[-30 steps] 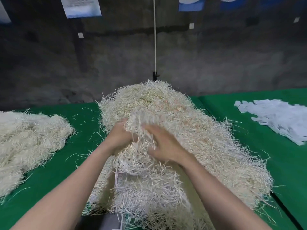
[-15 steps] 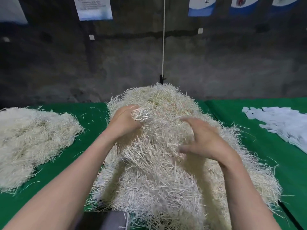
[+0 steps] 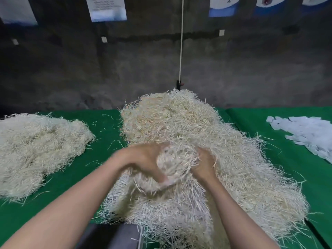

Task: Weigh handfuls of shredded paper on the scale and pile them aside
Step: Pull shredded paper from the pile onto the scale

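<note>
Head camera looks down on a green cloth-covered table (image 3: 100,159), where a big, shaggy mound of cream shredded paper (image 3: 188,123) fills the middle of the frame. Both hands work at its near slope, just below centre. The left hand (image 3: 142,162), smeared by motion, has its fingers curled over the top of a loose clump of pale shreds (image 3: 177,164) and its thumb beneath. The right hand (image 3: 204,166) closes on the same clump from the other side, its fingertips sunk among the strands so that only the back of the hand shows. Trailing strands tie the clump to the mound, so it is not yet free. A lower, flatter pile of the same cream shreds (image 3: 39,146) lies at the left edge of the frame, well apart from the mound, and looks like the place for weighed portions. At the bottom edge, between the forearms, a grey flat-topped object (image 3: 111,236) pokes out from under the mound's fringe. It is probably the scale, though too little shows to be sure. White paper slips (image 3: 309,135) are spread at the right edge. The step in hand appears to be gathering a handful. The next move calls for lifting the clump clear of its stragglers and bringing it down toward the grey object, whose top may first need clearing of overhanging strands.
</note>
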